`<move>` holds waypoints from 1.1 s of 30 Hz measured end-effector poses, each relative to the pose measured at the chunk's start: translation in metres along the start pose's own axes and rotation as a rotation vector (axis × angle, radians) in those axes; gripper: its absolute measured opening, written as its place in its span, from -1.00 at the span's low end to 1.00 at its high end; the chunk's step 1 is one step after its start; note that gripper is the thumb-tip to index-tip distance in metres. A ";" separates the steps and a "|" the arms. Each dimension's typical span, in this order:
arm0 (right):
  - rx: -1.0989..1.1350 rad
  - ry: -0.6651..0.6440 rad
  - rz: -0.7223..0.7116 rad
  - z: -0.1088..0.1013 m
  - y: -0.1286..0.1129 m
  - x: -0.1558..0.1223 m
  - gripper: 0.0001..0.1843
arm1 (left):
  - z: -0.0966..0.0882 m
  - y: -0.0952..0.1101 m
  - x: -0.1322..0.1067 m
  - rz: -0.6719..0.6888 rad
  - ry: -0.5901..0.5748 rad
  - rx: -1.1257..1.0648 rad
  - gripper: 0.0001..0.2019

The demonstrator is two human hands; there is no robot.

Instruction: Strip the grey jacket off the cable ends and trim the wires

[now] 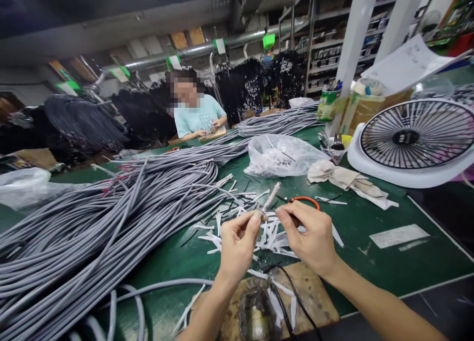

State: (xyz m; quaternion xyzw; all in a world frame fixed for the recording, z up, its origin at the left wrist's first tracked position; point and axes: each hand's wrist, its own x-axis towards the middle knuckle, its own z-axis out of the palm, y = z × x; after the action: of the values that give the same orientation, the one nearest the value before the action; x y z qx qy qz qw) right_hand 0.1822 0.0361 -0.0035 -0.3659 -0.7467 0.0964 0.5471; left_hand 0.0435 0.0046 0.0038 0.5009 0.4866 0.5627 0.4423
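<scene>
A frayed, pale braided cable end (271, 196) stands up from the person's pinched fingers, above the middle of the green workbench (374, 262) and toward its front edge. The left hand (237, 244) grips its base between thumb and fingers, and the right hand (309, 232) closes narrowly on it from the other side. White sheath strips (272, 237) lie scattered below, just beside orange-handled cutters (305, 200). A wooden board (314, 291) sits at the front edge. Grey cable bundles (92, 222) cover the bench's left side, and a white fan (418, 138) stands at the far right corner.
</scene>
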 end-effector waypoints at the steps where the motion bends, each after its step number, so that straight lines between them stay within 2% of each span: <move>1: -0.012 -0.005 0.003 0.000 0.000 0.000 -0.81 | 0.000 0.000 0.000 0.006 0.002 0.016 -0.71; 11: -0.051 -0.028 0.034 0.000 0.000 0.000 -0.79 | 0.003 0.002 -0.002 0.048 0.029 0.100 -0.70; 16: -0.031 -0.035 0.051 0.000 0.000 0.001 -0.77 | 0.002 0.002 -0.001 -0.007 -0.032 0.016 -0.71; 19: -0.130 -0.054 0.113 -0.002 0.008 0.006 -0.69 | 0.003 0.004 0.000 -0.041 -0.045 -0.063 -0.72; 21: -0.281 -0.163 0.185 -0.004 0.016 0.010 -0.64 | 0.003 0.005 0.001 -0.058 -0.037 -0.125 -0.72; 23: -0.439 -0.341 0.243 -0.005 0.023 0.014 -0.64 | 0.004 0.005 0.001 -0.055 -0.021 -0.157 -0.72; 27: -0.598 -0.625 0.244 -0.001 0.029 0.015 -0.70 | 0.005 0.004 -0.001 0.066 0.039 -0.074 -0.74; 33: -0.646 -0.768 0.230 0.006 0.027 0.011 -0.72 | 0.004 0.007 -0.009 0.216 0.072 0.140 -0.78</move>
State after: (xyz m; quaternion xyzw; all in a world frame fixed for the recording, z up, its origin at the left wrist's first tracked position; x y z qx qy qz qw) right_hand 0.1871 0.0641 -0.0122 -0.5343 -0.8403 0.0477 0.0785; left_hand 0.0484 -0.0049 0.0094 0.5594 0.4833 0.5896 0.3253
